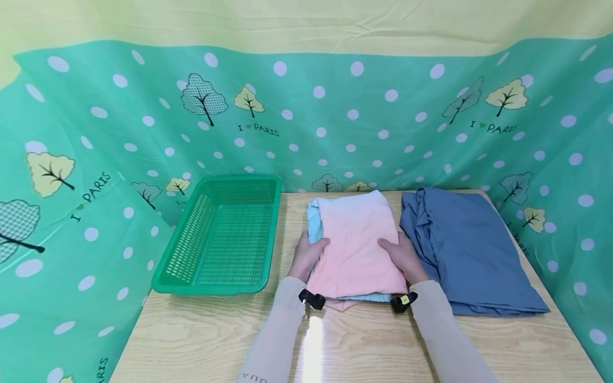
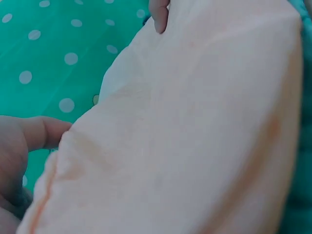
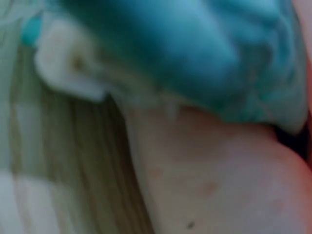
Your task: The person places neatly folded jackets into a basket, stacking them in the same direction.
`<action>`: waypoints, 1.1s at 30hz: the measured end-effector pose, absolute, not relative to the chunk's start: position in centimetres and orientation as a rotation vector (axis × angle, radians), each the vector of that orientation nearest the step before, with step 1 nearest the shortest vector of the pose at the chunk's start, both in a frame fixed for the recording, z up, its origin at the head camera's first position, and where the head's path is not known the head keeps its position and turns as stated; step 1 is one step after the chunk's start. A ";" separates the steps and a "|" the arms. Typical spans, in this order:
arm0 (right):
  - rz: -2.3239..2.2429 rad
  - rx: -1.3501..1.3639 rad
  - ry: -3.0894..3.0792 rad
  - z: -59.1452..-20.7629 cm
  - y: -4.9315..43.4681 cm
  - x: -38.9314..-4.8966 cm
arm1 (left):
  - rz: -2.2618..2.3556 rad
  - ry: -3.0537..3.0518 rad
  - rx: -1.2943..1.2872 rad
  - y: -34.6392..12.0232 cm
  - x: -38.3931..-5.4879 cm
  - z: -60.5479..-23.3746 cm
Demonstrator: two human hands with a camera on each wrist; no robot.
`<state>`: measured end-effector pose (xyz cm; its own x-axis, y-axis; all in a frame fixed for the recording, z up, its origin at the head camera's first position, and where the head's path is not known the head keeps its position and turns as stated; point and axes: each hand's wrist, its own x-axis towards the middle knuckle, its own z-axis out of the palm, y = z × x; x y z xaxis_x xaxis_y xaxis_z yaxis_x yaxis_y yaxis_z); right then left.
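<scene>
A folded pink cloth (image 1: 359, 244) lies at the middle of the table in the head view, with light blue showing along its left and front edges. My left hand (image 1: 308, 256) grips its left side, thumb on top and the other fingers hidden. From the opposite side my right hand (image 1: 404, 256) holds it the same way, its thumb over the pink face. The pink cloth (image 2: 185, 122) fills most of the left wrist view, with parts of fingers at its edge. Blurred light-blue fabric (image 3: 195, 53) covers the upper part of the right wrist view.
A green plastic basket (image 1: 215, 290) with mesh sides stands to the left. On the right lies a folded dark-blue cloth (image 1: 479, 250), its near side close to my right hand. The wooden table (image 1: 191, 335) is backed by a green dotted curtain (image 1: 335, 117).
</scene>
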<state>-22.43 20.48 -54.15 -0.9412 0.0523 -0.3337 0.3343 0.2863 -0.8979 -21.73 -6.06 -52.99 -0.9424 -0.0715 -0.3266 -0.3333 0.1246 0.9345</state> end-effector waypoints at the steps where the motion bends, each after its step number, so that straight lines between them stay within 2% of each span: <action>1: -1.722 0.351 2.311 -54.2 20.4 -22.4 | 1.919 2.175 -0.392 -6.0 -21.8 -53.0; 20: -1.650 0.345 2.426 -53.7 19.2 -21.8 | 1.924 2.134 -0.197 -5.7 -20.8 -52.8; 33: -1.660 0.217 2.458 -52.3 18.8 -21.5 | 1.857 2.239 -0.129 -5.7 -20.1 -51.5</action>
<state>-21.51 18.81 -52.35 -0.9754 0.0263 -0.2189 0.2129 0.3708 -0.9040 -20.11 -5.74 -51.54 -0.9699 0.0781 -0.2308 -0.2124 0.1935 0.9579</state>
